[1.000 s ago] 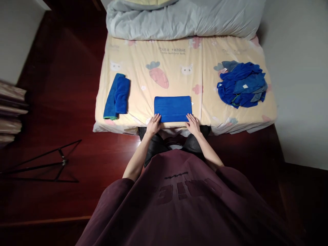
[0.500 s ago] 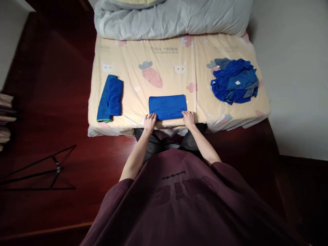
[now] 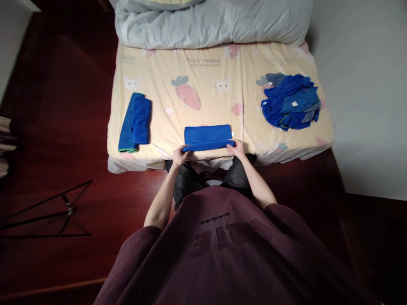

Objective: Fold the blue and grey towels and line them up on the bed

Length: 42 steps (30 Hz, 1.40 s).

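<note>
A blue towel [image 3: 208, 134] lies folded into a flat strip at the front of the bed, its near edge rolled or folded up. Its near left corner is pinched in my left hand [image 3: 180, 156], thumb and fingers closed on the cloth. On the other side, my right hand [image 3: 237, 148] grips the near right corner the same way. A small white tag [image 3: 233, 134] sticks out at the towel's right side. To the left lie two rolled or folded blue towels, a darker one with a green edge [image 3: 127, 127] and a brighter one [image 3: 142, 120] overlapping it.
A crumpled heap of blue cloths [image 3: 291, 101] sits on the right of the bed [image 3: 216, 97]. A grey quilt [image 3: 210, 25] is bunched across the back. Black tripod legs [image 3: 70, 209] stand on the floor at left; a wall [image 3: 365, 106] rises at right.
My hands have shifted to pinch the near corners and lifted the near edge into a fold. The towel has come slightly nearer to me and looks narrower from front to back.
</note>
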Each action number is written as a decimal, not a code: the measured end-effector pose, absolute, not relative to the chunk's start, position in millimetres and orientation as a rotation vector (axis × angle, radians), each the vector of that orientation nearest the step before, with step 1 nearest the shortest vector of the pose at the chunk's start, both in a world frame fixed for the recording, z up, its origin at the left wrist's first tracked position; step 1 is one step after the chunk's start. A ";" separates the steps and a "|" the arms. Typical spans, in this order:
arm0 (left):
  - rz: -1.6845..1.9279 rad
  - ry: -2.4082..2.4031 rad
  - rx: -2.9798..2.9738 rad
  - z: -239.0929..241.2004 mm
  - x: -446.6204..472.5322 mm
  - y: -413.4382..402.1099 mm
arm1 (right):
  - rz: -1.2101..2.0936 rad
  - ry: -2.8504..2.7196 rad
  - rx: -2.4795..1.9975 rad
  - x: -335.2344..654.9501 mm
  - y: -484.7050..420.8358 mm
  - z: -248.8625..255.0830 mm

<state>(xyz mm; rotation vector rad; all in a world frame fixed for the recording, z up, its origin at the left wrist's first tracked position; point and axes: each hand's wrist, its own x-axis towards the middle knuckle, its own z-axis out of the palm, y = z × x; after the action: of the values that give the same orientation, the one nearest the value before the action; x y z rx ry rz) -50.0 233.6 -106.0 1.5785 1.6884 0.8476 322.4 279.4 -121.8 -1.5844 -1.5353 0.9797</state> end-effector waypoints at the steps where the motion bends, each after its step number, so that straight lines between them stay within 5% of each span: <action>1: 0.921 1.699 1.479 -108.1 -46.1 236.7 | 0.986 -1.448 -1.581 318.9 282.1 -125.9; 42: 0.995 1.946 1.129 -126.3 -56.4 249.8 | 0.728 -1.392 -1.837 314.8 277.6 -109.8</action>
<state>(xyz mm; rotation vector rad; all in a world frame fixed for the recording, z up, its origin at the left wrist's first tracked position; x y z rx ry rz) -56.4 249.8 -126.3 1.1285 1.9464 0.9955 314.8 277.6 -109.8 -1.8374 -1.3918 0.7280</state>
